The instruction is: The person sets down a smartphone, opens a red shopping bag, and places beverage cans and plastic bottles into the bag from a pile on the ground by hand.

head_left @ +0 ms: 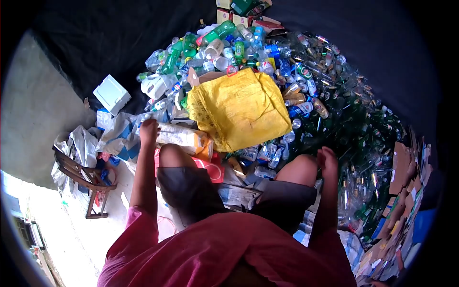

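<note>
Left hand beside 1 white-and-orange bag — grip unclear; right hand near the right knee — released.

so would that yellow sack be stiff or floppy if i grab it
Probably floppy: the yellow sack shows creases and wavy edges. Likely light for its size, as it looks thin. It might slide, lying among loose bottles.

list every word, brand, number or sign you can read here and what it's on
No text reads clearly enough to quote.
White and orange printed bag: small print, too blurred.
Blue and white cans: lettering too small.
Green can among the plastic bottles: markings too small.
Yellow woven sack: faint dark marks, no legible word.
Cardboard boxes at the top: small red marks, unreadable.
</note>
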`<state>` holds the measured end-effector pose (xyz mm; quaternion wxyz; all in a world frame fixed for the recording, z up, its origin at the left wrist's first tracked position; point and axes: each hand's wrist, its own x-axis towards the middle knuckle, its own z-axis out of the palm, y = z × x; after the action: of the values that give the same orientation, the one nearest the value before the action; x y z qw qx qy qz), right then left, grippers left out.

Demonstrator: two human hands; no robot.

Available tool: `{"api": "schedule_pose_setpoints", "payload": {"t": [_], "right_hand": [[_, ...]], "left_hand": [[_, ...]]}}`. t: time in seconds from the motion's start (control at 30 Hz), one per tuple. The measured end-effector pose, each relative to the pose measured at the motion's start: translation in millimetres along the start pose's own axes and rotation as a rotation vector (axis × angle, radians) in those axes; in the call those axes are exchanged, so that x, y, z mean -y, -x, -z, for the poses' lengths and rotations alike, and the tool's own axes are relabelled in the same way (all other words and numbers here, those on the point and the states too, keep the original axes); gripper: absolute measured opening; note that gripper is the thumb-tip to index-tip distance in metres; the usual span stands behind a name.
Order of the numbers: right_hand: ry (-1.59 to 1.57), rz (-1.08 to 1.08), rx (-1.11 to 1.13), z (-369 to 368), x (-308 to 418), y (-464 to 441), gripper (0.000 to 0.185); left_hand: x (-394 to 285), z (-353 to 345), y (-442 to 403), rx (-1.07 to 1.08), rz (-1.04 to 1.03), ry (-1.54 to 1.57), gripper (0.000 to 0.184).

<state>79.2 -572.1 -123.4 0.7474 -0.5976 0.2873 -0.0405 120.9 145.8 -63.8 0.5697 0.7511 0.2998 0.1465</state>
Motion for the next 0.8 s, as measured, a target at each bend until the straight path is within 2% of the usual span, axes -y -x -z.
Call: {"api": "schedule_pose_setpoints", "payload": {"t": [0.07, 0.1, 0.17, 0.23, 0.27, 0.33, 0.37, 0.4, 0.43, 0.47, 0.53, 0.57, 0.6, 0.63, 0.67, 0.7, 0.73, 0.8], "right_hand": [[0.092, 0.009, 0.067, -54.0, 45.7, -17.3, 0.031], [0.118, 0.019, 0.15, -83.6, 63.0, -25.2, 0.031], [0.211, -0.011, 0.253, -139.7, 82.1, -47.6, 0.03], [0.325, -0.019, 0.299, -181.9, 67.4, -97.5, 0.042], [0.437, -0.017, 0.253, -200.1, 50.6, -128.6, 0.05], [0.595, -0.05, 0.273, -219.6, 7.6, -201.7, 0.069], [0.644, 0.005, 0.18, -240.0, 8.0, -190.8, 0.078], [0.691, 0.058, 0.09, -257.4, 3.1, -175.0, 0.088], [1.035, 0.437, -0.042, -256.8, -39.7, -212.4, 0.106], [0.984, 0.405, 0.019, -262.1, -47.0, -214.9, 0.11], [0.88, 0.356, 0.094, -269.9, -65.1, -229.5, 0.115], [0.829, 0.342, 0.109, -273.1, -74.2, -238.6, 0.116], [0.778, 0.327, 0.124, -275.6, -84.5, -248.8, 0.117], [0.85, 0.303, 0.198, -281.9, -85.1, -234.7, 0.11], [0.923, 0.278, 0.273, -287.9, -84.4, -221.2, 0.103], [1.159, 0.471, 0.292, -292.4, -76.2, -206.3, 0.073], [1.16, 0.469, 0.296, -301.4, -59.9, -189.2, 0.073], [1.042, 0.083, 0.394, -316.8, -27.1, -166.6, 0.046]], "left_hand": [[-69.9, -49.3, 3.9, 0.132, -0.192, 0.056, 0.015], [-94.6, -77.0, 6.9, 0.208, -0.214, 0.108, 0.016], [-113.0, -137.1, 9.8, 0.334, -0.277, 0.141, 0.017], [-74.2, -197.0, 0.7, 0.521, -0.439, -0.042, 0.023], [-84.3, -203.4, 32.0, 0.512, -0.635, -0.549, 0.034], [-53.2, -221.8, 61.3, 0.954, -0.782, -0.938, 0.055], [-43.0, -227.1, 70.7, 1.255, -0.867, -0.985, 0.058], [-58.3, -240.2, 84.1, 1.609, -0.699, -1.092, 0.059], [-56.2, -257.4, 94.2, 1.781, -0.548, -1.071, 0.055], [-53.2, -254.6, 102.4, 1.674, -0.643, -0.824, 0.053], [-70.4, -251.6, 108.6, 1.441, -0.745, -0.815, 0.053], [-69.7, -252.2, 104.1, 1.443, -0.743, -0.821, 0.053], [-70.6, -252.9, 99.6, 1.332, -0.728, -0.838, 0.054], [-72.1, -252.9, 96.1, 1.221, -0.71, -0.85, 0.055], [-73.9, -253.3, 92.4, 1.213, -0.71, -0.849, 0.055], [-76.2, -253.0, 89.9, 1.228, -0.67, -0.939, 0.054], [-76.9, -250.5, 89.2, 1.246, -0.626, -1.029, 0.054], [-76.9, -244.2, 90.1, 1.292, -0.613, -1.043, 0.053]]}}
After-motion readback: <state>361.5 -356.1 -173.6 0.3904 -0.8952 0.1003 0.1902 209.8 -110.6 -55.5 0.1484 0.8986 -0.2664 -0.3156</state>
